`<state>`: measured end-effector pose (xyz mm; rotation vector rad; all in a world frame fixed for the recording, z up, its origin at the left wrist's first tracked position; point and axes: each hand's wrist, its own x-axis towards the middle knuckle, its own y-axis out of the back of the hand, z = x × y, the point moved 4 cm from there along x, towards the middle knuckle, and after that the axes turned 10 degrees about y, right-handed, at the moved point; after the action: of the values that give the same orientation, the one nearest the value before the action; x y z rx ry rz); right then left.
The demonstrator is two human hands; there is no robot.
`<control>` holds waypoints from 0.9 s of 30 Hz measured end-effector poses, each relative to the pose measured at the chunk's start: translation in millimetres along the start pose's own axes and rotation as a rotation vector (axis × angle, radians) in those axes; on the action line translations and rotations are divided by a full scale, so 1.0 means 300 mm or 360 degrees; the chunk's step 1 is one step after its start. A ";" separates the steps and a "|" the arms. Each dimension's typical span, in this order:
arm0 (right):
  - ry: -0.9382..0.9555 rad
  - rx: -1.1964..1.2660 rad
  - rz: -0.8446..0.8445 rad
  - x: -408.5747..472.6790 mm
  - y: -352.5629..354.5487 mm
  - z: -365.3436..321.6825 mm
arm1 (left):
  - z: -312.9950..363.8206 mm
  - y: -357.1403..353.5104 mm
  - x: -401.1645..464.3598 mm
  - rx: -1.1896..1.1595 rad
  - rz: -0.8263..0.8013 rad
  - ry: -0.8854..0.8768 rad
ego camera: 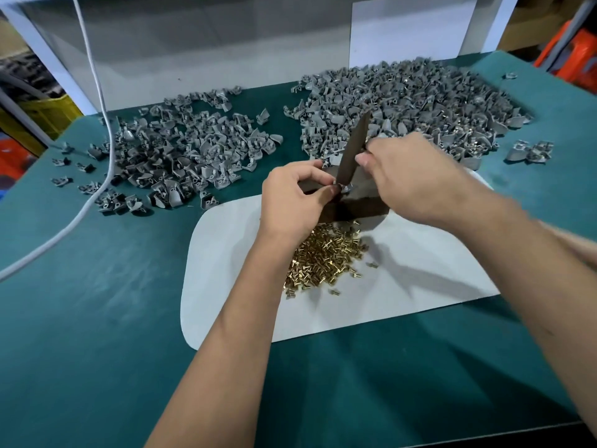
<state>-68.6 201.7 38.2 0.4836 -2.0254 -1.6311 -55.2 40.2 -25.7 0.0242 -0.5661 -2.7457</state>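
My left hand (295,195) pinches a small grey part at the foot of a dark flat lever (355,143) that rises from a dark base (358,210) on a white mat (232,266). My right hand (410,179) grips the lever partway up its blade, fingers curled round it. A heap of small brass pins (326,257) lies on the mat just below my hands. Where the small part meets the base is partly hidden by my fingers.
Two spreads of grey plastic pieces lie on the green table, a left heap (181,150) and a bigger right heap (416,105). A white cable (106,147) runs down the left side. A white panel (206,50) stands behind. A few stray pieces (529,151) sit at the right.
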 end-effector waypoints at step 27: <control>-0.0043 -0.0148 -0.0030 -0.010 -0.010 0.000 | -0.005 0.007 0.000 0.0005 -0.0004 0.0011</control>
<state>-66.2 202.8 34.9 0.4509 -1.9591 -1.7433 -54.6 37.8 -26.2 0.0352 -0.5688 -2.7463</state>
